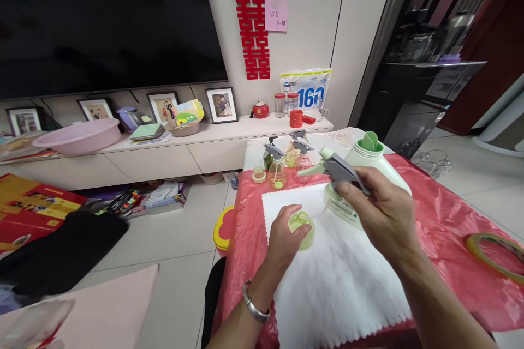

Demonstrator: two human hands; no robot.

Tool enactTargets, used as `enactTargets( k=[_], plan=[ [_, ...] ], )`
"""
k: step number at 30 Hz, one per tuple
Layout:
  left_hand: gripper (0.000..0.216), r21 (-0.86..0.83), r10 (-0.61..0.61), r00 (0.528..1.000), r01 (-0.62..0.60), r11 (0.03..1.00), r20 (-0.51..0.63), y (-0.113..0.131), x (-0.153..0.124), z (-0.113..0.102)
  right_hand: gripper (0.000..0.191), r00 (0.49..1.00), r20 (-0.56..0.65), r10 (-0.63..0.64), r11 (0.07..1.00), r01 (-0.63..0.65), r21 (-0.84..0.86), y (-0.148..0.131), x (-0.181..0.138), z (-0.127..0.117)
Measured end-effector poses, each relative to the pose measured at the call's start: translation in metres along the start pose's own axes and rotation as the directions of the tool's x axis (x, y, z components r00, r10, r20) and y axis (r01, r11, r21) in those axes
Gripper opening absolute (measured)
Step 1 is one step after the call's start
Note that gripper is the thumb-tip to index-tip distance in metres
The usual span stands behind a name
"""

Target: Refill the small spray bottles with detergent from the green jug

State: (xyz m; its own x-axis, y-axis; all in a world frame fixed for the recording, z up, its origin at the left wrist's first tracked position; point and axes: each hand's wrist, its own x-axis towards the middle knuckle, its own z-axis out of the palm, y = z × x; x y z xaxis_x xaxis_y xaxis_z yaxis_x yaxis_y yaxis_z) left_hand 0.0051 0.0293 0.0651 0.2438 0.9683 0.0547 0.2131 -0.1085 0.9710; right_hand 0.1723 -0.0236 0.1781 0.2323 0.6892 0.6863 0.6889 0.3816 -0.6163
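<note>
My left hand point(287, 230) is closed around a small clear yellow-green bottle point(305, 237) whose neck has no cap on it. The bottle is over a white cloth point(339, 283). Higher and to the right, my right hand point(379, 204) grips a grey trigger sprayer head point(339, 168), apart from the bottle. Behind the sprayer head stands a large pale-green jug point(382, 166) with an open mouth, and a green cap or scoop point(369, 140) sits in that mouth. Clear spray bottles point(277, 173) with grey triggers stand near the table's far left corner, one of them pink point(303, 164).
Red plastic sheeting point(454, 218) covers the table, with a roll of tape point(497, 256) at right. A small lidded cup point(258, 174) stands at the left edge. Beyond is a low white cabinet point(164, 158) bearing photo frames, a pink basin point(82, 135) and jars.
</note>
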Motion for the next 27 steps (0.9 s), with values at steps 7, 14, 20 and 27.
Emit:
enactTargets(
  k=[7, 14, 20, 27],
  plan=[
    [0.028, -0.056, -0.012, 0.999, 0.010, 0.998, -0.040, -0.011, 0.002, 0.005, 0.025, 0.997, 0.041, 0.068, 0.996, -0.070, 0.047, 0.004, 0.010, 0.012],
    [0.029, -0.103, 0.007, 0.999, -0.012, 0.995, -0.040, -0.019, 0.001, 0.009, 0.021, 0.989, 0.132, 0.062, 0.997, -0.068, 0.040, -0.001, 0.012, 0.020],
    [0.028, -0.160, 0.052, 0.997, -0.060, 0.985, -0.053, -0.025, 0.002, 0.009, 0.030, 0.914, 0.336, 0.226, 0.963, -0.263, 0.068, 0.031, -0.017, 0.054],
    [0.034, -0.285, 0.035, 0.997, -0.052, 0.957, -0.066, -0.029, 0.001, 0.011, 0.037, 0.886, 0.391, 0.248, 0.954, -0.293, 0.058, 0.053, -0.042, 0.065]
  ],
)
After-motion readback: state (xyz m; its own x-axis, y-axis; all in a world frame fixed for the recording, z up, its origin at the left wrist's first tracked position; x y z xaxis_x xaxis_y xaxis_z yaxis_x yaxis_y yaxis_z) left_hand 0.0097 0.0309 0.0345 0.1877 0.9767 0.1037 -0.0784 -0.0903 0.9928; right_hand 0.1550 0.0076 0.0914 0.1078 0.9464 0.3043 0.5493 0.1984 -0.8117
